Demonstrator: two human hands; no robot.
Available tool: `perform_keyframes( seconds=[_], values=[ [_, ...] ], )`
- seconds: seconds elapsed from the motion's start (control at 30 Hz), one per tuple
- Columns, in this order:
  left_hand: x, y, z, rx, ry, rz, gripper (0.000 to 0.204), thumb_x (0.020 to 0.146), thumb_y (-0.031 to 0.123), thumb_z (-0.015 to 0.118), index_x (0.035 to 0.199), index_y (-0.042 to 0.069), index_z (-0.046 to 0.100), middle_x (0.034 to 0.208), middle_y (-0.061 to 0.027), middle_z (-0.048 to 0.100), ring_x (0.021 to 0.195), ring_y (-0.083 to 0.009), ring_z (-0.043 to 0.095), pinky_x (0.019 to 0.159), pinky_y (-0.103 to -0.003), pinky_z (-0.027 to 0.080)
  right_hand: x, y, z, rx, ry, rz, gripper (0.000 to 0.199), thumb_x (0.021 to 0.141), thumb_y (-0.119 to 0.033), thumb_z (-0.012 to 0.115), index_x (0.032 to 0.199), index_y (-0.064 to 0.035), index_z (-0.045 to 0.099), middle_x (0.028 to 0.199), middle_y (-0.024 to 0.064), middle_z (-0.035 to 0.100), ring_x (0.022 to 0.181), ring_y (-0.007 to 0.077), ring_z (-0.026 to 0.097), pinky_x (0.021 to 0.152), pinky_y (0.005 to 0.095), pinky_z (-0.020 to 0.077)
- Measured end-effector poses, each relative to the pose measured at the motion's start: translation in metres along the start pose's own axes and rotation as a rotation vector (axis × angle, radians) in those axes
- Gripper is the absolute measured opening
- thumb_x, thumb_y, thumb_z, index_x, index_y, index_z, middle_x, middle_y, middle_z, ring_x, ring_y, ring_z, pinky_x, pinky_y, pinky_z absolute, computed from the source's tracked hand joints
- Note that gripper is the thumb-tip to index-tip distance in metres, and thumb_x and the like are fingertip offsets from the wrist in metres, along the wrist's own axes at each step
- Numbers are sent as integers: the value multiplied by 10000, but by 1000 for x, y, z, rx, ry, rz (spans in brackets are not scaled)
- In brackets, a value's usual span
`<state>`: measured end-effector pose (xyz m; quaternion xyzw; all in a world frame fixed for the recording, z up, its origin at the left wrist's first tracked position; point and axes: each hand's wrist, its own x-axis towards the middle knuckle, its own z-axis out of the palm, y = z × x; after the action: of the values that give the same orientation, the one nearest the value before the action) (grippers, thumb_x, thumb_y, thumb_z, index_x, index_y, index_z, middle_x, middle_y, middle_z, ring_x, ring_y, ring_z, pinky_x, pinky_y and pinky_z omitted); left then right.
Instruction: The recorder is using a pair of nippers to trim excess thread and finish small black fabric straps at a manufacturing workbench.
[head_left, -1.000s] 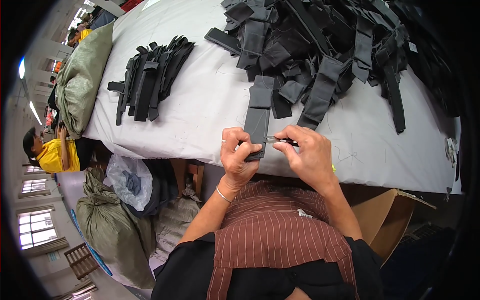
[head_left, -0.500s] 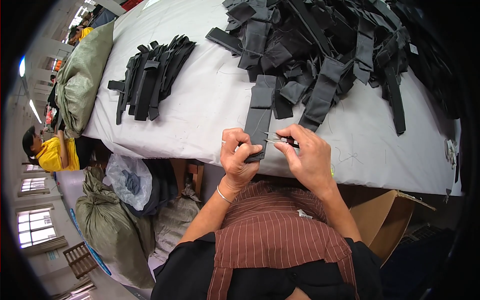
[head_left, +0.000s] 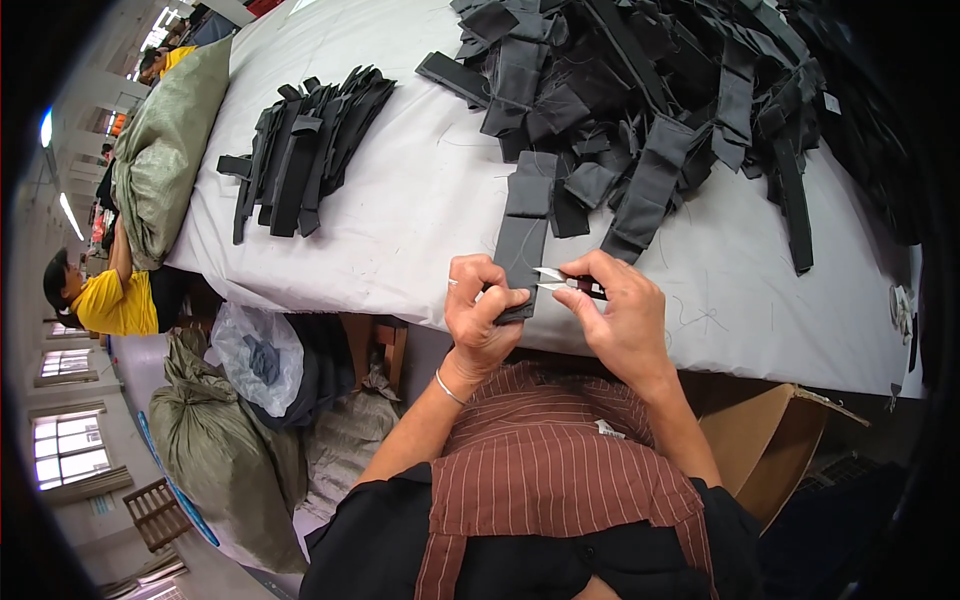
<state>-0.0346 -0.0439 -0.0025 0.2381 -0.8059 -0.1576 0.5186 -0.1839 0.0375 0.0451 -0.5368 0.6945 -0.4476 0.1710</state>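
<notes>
The person's left hand [head_left: 484,308] clamps the near end of a flat dark-grey fabric strip [head_left: 521,240] between thumb and fingers at the near edge of the white cloth-covered table [head_left: 420,200], the strip's far end lying beside a tangled heap of dark-grey and black fabric strips [head_left: 640,90]. The right hand [head_left: 625,315] grips small metal thread snips [head_left: 549,274], their pointed blades spread apart and close to the strip's right edge, while a neat bundle of black strips [head_left: 300,165] lies well apart, farther left.

The left hand [head_left: 482,308] grips a grey fabric strip [head_left: 518,240]. The right hand [head_left: 625,312] holds spread thread snips [head_left: 556,275] at its three-o'clock edge.
</notes>
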Motion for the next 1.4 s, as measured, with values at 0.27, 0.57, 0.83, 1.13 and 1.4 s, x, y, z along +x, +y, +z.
perform_keyframes(
  seconds=[0.27,0.57,0.83,1.13,1.4],
  values=[
    [-4,1,0,1,-28,-16,275,478,-61,706,694,62,588,769,-56,486,754,-250,500,604,-342,417,0,2,0,-55,-80,-12,152,774,-174,705,854,-74,622,746,57,652,669,237,621,595,350,461],
    [-8,0,-1,8,-28,11,304,505,-67,726,731,89,596,764,-35,471,741,-219,476,602,-316,401,4,-7,13,-108,-93,40,147,781,-183,689,839,-87,593,741,49,649,660,261,619,561,386,452],
    [-11,-2,-2,8,-38,14,311,468,-59,705,724,92,613,785,-39,491,759,-229,494,622,-325,415,7,-3,21,-96,13,-141,149,756,-164,702,807,-80,591,699,49,625,611,277,584,537,393,436],
    [2,-7,-14,-846,340,-1112,320,854,-21,565,1137,55,437,913,-62,561,733,-130,546,677,-248,456,9,11,7,458,-1,160,276,776,-55,719,1026,-21,607,855,34,627,782,100,571,714,250,469],
    [-1,12,-19,-1196,-109,-1209,414,906,218,546,1279,78,436,1070,-90,607,993,-141,579,877,-309,450,-4,8,31,182,-169,-106,405,662,-21,726,1038,-150,646,976,39,530,751,220,635,628,331,510]
  ],
)
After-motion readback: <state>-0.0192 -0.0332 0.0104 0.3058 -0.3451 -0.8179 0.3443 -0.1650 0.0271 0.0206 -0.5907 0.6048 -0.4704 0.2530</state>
